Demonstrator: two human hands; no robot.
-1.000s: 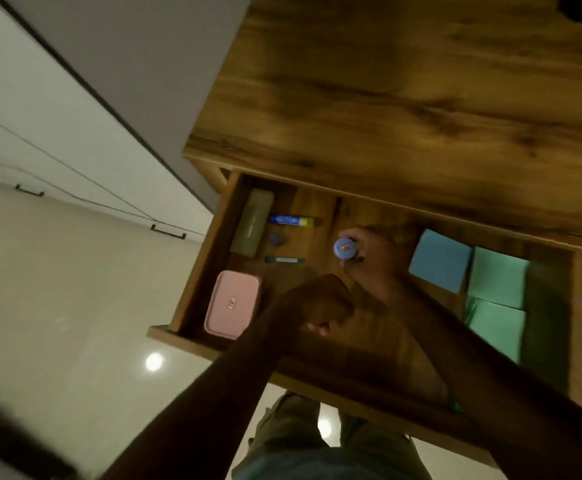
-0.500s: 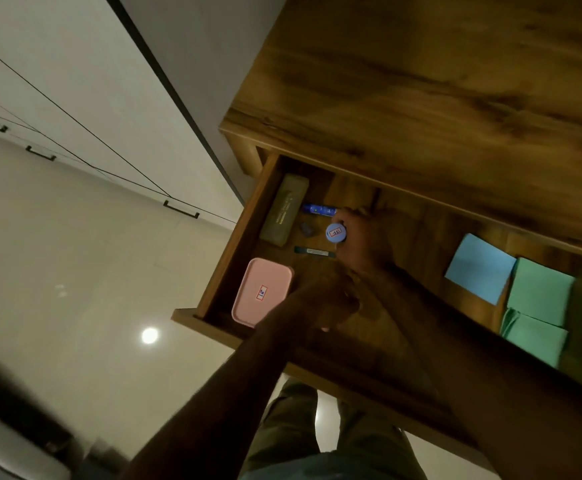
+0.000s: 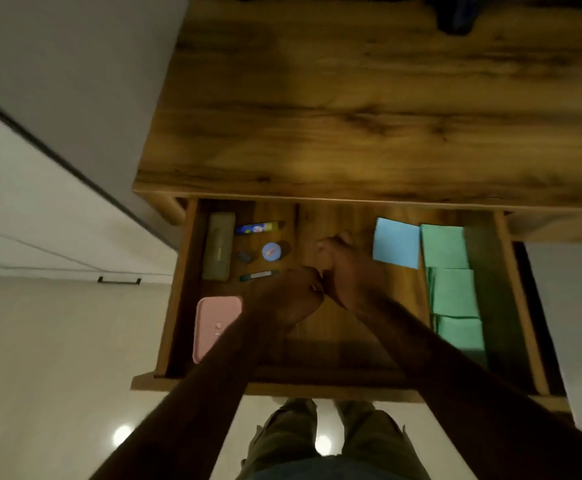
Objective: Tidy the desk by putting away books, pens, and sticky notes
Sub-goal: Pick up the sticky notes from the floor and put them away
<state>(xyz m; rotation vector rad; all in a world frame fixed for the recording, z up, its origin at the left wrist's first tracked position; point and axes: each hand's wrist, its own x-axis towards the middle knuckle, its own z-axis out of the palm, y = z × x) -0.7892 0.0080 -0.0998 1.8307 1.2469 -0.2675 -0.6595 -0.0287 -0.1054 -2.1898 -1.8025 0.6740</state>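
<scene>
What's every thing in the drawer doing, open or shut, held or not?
drawer, pulled open
pink box, lid shut, lying flat
round blue tin, lid on, nobody holding it
glue stick, lying flat, untouched
blue sticky pad, flat, untouched
left hand, curled, contents hidden
right hand, loose, holding nothing

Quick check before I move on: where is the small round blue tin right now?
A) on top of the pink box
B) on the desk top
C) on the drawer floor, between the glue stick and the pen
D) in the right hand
C: the round blue tin lies on the floor of the drawer, between the glue stick and the pen, apart from the right hand.
</scene>
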